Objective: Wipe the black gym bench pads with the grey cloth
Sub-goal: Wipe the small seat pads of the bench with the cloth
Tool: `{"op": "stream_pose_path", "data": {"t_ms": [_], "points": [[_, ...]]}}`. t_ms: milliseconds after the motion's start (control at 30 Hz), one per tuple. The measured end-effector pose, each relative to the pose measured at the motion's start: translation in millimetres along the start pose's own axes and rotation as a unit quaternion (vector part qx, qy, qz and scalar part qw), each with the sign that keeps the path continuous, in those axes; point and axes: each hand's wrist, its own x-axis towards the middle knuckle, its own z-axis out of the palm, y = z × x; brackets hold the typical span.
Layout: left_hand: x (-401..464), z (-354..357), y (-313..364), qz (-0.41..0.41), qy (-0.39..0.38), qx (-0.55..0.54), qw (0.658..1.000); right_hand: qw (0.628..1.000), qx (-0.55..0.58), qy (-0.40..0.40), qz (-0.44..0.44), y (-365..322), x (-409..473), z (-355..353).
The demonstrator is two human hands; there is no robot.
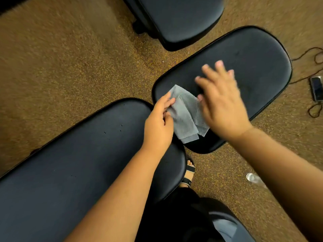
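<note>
The grey cloth lies partly folded on the near end of the middle bench pad, the one I take as my landmark; its lower corner hangs towards the pad's near edge. The left hand pinches the cloth's left side between thumb and fingers, just where that pad meets the long pad running off to its left; the right hand hovers spread and flat over the cloth's right side, fingers straight and blurred, gripping nothing, and I cannot tell whether it touches the pad.

As for progress, I would judge the cloth is being arranged or refolded rather than swept; no damp streaks or clean tracks show on any pad, so what has been wiped cannot be read. The far half of the middle pad looks dull and faintly smudged, which suggests work left there; a third pad beyond it and the long pad both seem to await the cloth too.

To the right of the middle pad a phone with its cable rests on the speckled floor.
</note>
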Motion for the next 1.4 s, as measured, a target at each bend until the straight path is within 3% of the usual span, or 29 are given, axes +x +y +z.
{"op": "stream_pose_path", "data": {"t_ms": [100,200,267,333,433,733,1033,1267,1400], "points": [[3,-22,-2,0.021,0.049,0.105,0.993,0.99,-0.021,-0.102,-0.098,-44,-24,36],[3,-47,-3,0.004,0.082,0.327,0.941,0.982,-0.092,-0.137,-0.091,-50,-18,61],[2,-58,-6,-0.066,0.038,0.459,0.885,0.98,-0.114,-0.137,-0.087,-53,5,70],[0,-60,-9,-0.133,-0.026,0.525,0.84,0.979,-0.127,-0.141,-0.08,-59,32,76],[-4,-57,-14,-0.171,-0.074,0.551,0.814,0.975,-0.147,-0.147,-0.08,-66,50,82],[-10,-58,-26,-0.141,-0.077,0.584,0.796,0.941,-0.175,-0.202,-0.209,-43,-49,57],[-12,-56,-32,-0.136,-0.069,0.589,0.794,0.951,-0.185,-0.186,-0.165,-62,19,82],[-11,-57,-32,-0.139,-0.071,0.583,0.797,0.953,-0.188,-0.185,-0.148,-58,-71,62],[-11,-57,-32,-0.138,-0.071,0.584,0.797,0.96,-0.179,-0.183,-0.116,-60,-71,61]]}}
